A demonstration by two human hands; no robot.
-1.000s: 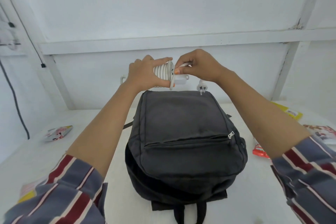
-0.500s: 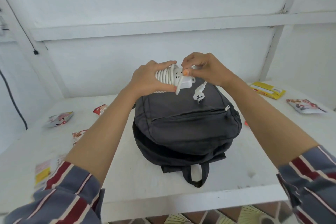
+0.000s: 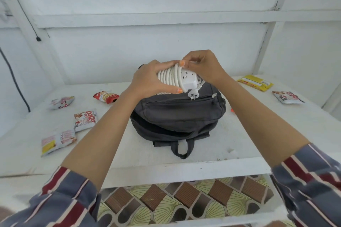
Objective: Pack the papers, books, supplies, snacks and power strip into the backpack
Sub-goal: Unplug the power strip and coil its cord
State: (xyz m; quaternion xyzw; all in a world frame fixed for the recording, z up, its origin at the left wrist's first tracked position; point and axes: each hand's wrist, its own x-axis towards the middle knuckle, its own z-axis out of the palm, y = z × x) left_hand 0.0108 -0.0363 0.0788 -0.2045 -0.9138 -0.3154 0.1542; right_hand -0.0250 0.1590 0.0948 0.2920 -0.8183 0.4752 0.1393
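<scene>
Both our hands hold the power strip (image 3: 187, 80) just above the far end of the backpack (image 3: 180, 118). Our left hand (image 3: 147, 79) grips the coiled cord (image 3: 166, 77), fingers curled round it. Our right hand (image 3: 204, 68) pinches the last loop at the top. The plug (image 3: 192, 96) dangles against the backpack, which lies flat on the bench (image 3: 243, 134) with its main compartment gaping. Snack packs (image 3: 85, 120) lie on both sides of it.
</scene>
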